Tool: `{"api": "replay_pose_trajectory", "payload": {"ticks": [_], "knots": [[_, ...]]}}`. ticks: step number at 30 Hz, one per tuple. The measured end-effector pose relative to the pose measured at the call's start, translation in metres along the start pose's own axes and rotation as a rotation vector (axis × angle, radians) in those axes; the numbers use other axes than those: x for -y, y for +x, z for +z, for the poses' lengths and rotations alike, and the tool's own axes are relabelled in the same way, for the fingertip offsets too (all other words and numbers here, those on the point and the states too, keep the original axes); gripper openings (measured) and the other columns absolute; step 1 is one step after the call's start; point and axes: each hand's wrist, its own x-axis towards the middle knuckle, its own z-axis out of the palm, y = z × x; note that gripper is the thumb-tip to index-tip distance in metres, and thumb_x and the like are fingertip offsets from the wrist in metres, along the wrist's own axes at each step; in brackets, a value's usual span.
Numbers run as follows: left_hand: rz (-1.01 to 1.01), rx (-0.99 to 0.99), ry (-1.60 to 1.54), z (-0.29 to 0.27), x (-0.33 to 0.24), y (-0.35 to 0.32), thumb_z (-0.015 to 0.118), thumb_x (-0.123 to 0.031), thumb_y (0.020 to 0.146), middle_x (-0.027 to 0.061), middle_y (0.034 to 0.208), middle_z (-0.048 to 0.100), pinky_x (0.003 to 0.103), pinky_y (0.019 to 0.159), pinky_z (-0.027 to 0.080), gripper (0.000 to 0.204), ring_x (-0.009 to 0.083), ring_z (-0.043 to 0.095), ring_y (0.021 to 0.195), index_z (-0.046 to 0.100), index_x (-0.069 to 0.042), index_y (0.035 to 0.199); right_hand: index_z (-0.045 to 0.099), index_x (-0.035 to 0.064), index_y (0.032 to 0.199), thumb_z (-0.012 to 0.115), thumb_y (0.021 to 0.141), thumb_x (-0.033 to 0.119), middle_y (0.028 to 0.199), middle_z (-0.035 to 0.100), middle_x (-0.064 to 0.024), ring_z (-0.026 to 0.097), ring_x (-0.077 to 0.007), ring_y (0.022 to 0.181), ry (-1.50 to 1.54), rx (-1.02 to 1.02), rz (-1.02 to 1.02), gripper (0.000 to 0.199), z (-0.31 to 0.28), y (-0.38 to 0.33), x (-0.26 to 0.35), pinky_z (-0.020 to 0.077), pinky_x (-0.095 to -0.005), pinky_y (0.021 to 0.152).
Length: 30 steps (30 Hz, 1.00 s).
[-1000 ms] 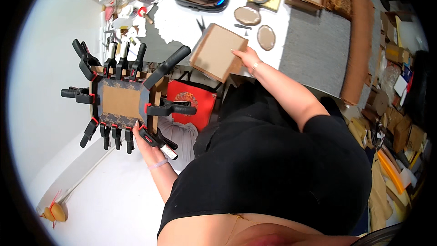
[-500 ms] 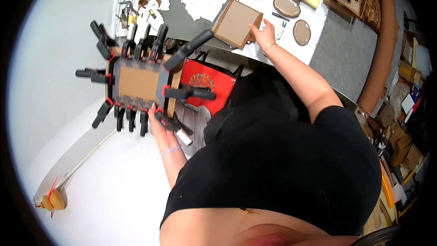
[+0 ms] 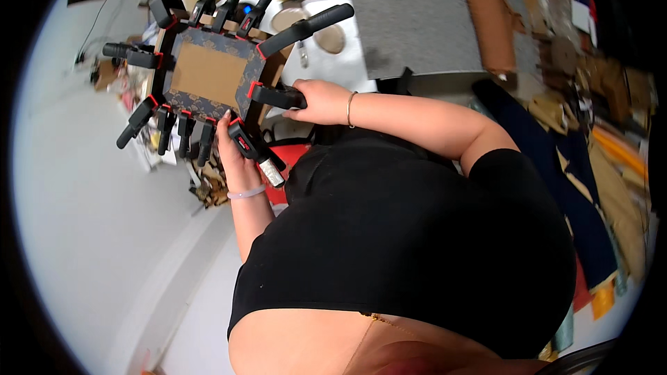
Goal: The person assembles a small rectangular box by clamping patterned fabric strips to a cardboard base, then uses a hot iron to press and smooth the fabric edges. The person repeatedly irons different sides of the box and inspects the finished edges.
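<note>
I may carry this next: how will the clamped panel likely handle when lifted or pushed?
The panel will probably feel stiff, as it looks flat. It is likely heavy for its size, given the many clamps around it. Pushed along, it may snag, since their handles jut outward on every side.

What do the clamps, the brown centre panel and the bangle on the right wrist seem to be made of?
Clamps: mostly matte black plastic, it seems, from their evenly dark, dull surfaces. 
Centre panel: probably uncoated cardboard, being flat, plain brown and without gloss; thin wood isn't ruled out. 
Bangle: likely polished metal, given its thin, gold-toned look.
</note>
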Motion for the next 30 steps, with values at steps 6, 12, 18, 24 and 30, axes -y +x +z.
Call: {"api": "replay_pose_trajectory", "payload": {"ticks": [6,12,18,24,30], "knots": [[0.056,0.187,0.017,-0.013,-0.003,0.03,0.075,-0.026,0.09,0.0019,0.071,0.064,0.029,0.05,0.054,0.019,0.016,0.064,0.057,0.064,-0.012,0.092,0.068,0.0067,0.095,0.075,0.081,0.039,0.094,0.072,-0.0186,0.069,-0.0404,0.092,-0.241,-0.218,0.092,0.037,0.012,-0.078,-0.01,0.056,-0.0497,0.081],[0.099,0.254,0.167,-0.016,-0.008,0.038,0.076,-0.026,0.09,0.0012,0.072,0.065,0.029,0.047,0.053,0.019,0.0149,0.063,0.054,0.066,-0.011,0.094,0.057,-0.0009,0.119,0.074,0.082,0.035,0.122,0.061,-0.0235,0.057,-0.0422,0.119,-0.63,-0.554,0.621,0.055,-0.008,-0.147,-0.141,0.0449,-0.0521,0.103],[0.085,0.25,0.307,-0.021,-0.022,0.033,0.076,-0.02,0.089,0.0035,0.075,0.067,0.028,0.05,0.053,0.017,0.014,0.063,0.056,0.067,-0.007,0.094,0.05,0.0005,0.143,0.069,0.091,0.055,0.146,0.052,-0.0215,0.047,-0.0353,0.138,-0.408,-0.999,0.474,0.078,-0.076,-0.048,-0.193,0.0363,-0.0455,0.116],[-0.008,0.205,0.45,-0.043,-0.028,0.051,0.076,-0.021,0.089,0.0039,0.079,0.068,0.029,0.053,0.053,0.021,0.0149,0.064,0.061,0.066,-0.005,0.097,0.065,0.0009,0.128,0.077,0.081,0.064,0.124,0.07,-0.0185,0.064,-0.0272,0.12,-0.062,0.115,0.11,0.079,-0.075,-0.016,-0.036,0.0489,-0.0369,0.103],[-0.051,0.222,0.485,-0.039,-0.032,0.048,0.075,-0.019,0.089,0.0027,0.084,0.067,0.029,0.056,0.053,0.024,0.0136,0.063,0.065,0.065,-0.003,0.105,0.07,0.004,0.097,0.076,0.083,0.047,0.095,0.073,-0.0208,0.071,-0.0388,0.093,-0.465,0.019,0.167,0.046,-0.042,-0.012,-0.03,0.057,-0.0469,0.084]]}}
